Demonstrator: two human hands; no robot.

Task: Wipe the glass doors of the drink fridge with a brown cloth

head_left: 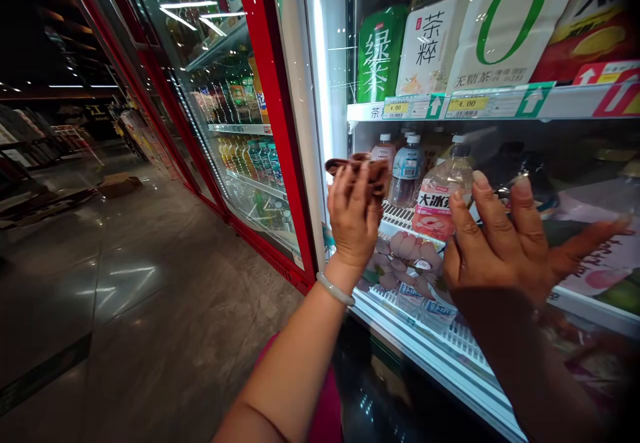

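My left hand [353, 219], with a pale bangle [336, 289] at the wrist, is closed on a crumpled brown cloth [363, 166]. The cloth is near the left edge of a lit drinks cooler's glass door [350, 143]; I cannot tell how firmly it touches the glass. Off to the right, my right hand [510, 249] has its fingers spread, palm toward the glass, holding nothing. Whether the palm presses on the pane is hidden. Behind the hands stand a pink-labelled bottle [434, 219] and a smaller blue-labelled bottle [407, 171].
Large tea bottles [383, 49] stand on the upper shelf above price tags [467, 104]. A pink flower decal [407, 256] shows low on the door. Left of it is another cooler with a red frame [280, 123]. Shiny floor [175, 283] stretches left, with a cardboard piece [119, 184] farther off.
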